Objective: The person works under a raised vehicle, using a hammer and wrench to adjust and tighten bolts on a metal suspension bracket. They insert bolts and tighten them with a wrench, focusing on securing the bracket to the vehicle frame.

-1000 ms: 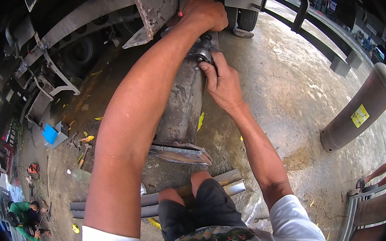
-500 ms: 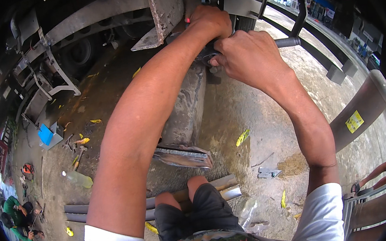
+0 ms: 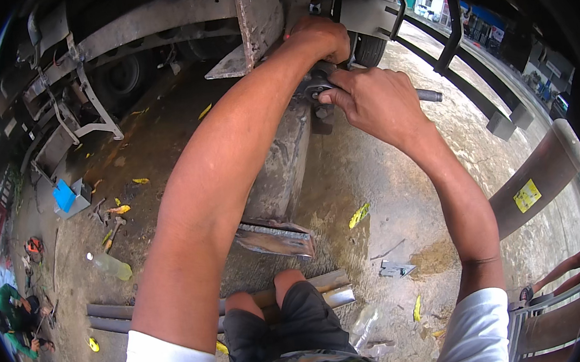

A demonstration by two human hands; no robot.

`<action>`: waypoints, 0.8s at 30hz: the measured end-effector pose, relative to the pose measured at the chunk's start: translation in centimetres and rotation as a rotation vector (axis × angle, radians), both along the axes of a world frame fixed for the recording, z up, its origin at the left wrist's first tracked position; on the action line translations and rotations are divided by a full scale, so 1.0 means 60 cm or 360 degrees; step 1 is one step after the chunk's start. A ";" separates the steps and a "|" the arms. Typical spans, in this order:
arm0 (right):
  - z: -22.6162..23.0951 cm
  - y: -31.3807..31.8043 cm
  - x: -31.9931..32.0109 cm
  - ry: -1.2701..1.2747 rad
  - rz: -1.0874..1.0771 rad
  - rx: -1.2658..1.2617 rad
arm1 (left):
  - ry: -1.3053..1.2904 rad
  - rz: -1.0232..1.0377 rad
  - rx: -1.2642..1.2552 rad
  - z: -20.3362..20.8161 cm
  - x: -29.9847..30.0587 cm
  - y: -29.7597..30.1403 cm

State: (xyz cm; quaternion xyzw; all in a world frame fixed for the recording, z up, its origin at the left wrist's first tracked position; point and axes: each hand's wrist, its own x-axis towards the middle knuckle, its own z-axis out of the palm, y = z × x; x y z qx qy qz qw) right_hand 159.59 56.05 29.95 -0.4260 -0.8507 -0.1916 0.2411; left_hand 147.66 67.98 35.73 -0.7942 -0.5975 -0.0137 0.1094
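My right hand is closed round the handle of a dark ratchet wrench. The handle end sticks out to the right of my fist, and the round head lies left of my thumb, at a dark metal fitting on a steel beam. Just beyond it, my left hand reaches in under the vehicle frame, bent at the wrist. Most of its fingers are hidden behind the hand and the metal parts, so what they touch does not show. A rusty steel plate bracket stands left of that hand.
Steel channels lie on the concrete before my knees. A plastic bottle, a hammer and an open box are at the left. A brown cylinder is at the right. A person in green crouches at far left.
My right hand has swung down and slightly to the right with the wrench, whose handle end now sits lower. My left hand stays at the frame. The whole view has shifted slightly.
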 end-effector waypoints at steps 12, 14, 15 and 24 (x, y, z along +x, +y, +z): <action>-0.170 0.049 -0.059 0.1405 0.0334 -0.0395 | -0.0038 0.0055 0.0008 0.002 0.007 0.002; -0.116 0.022 -0.030 0.0976 0.0098 -0.0538 | -0.0075 0.0070 0.0039 -0.002 -0.004 0.014; -0.080 0.000 -0.023 0.0816 0.0014 -0.0432 | -0.0114 0.0059 0.0068 -0.004 -0.007 0.019; 0.010 -0.004 -0.009 0.0067 -0.0065 -0.0222 | -0.0132 0.0047 -0.0049 0.010 -0.009 -0.007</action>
